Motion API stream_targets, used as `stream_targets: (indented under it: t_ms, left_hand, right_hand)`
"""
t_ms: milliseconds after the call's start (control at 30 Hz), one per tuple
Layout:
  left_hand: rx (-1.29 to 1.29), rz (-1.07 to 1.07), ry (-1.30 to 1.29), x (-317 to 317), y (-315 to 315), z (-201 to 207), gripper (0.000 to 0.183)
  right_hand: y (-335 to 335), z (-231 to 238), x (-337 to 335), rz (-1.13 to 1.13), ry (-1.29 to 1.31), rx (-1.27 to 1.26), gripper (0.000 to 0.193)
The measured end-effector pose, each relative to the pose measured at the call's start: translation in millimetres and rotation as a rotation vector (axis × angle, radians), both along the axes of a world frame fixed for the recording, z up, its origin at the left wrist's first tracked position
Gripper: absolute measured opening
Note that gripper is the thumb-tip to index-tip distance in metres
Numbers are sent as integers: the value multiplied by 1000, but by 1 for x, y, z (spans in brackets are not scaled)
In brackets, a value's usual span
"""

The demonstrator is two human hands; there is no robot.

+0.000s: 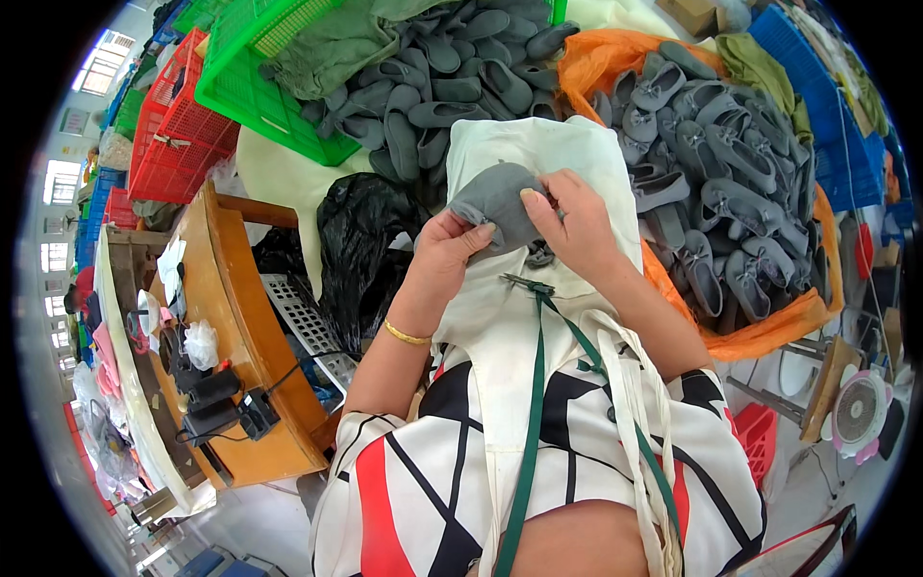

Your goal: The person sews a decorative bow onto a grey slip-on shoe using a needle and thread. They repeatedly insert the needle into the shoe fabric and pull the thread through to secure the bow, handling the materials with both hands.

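Note:
Over the white cloth (601,154) on my lap I hold a grey fabric shoe (505,197) in both hands. My left hand (444,252) pinches its lower left edge between thumb and fingers. At the upper right edge, my right hand (579,226) grips it with the thumb on top. The shoe looks bunched, and its opening cannot be made out. Just below lies a pair of small thread snips (527,285), tied to a dark green ribbon (532,423) that hangs from my neck. A small dark bow-like piece (540,255) shows partly beneath the shoe.
Ahead, a green crate (274,111) is heaped with grey shoes (442,87). An orange sack (803,313) full of grey shoes with bows (735,207) stands at the right. Left are a black plastic bag (370,240) and a wooden table (255,365). A fan (859,413) is far right.

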State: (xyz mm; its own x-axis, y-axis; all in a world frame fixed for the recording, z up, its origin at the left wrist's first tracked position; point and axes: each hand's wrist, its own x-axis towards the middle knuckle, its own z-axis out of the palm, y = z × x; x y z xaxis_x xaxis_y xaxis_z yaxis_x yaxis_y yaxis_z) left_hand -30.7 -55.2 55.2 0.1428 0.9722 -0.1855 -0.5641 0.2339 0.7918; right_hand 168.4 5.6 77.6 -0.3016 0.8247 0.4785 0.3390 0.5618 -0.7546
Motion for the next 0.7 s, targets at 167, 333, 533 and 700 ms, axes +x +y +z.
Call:
stream_targets:
  t_ms: [167,333,533,700]
  left_hand:
    - [11,-11,-41,0,-1,-5,35]
    - [-23,-25,-41,-2,0,-6,27]
    - [-127,12,-56,-3,6,-30,21]
    - [-130,-156,380,14,22,-33,16]
  right_hand:
    - [-1,-4,1,9,-5,-13,21]
    - [-2,-11,6,10,-11,-28,20]
    - [-10,-25,15,9,13,-97,22]
    - [-13,-50,38,39,-91,-405,25]
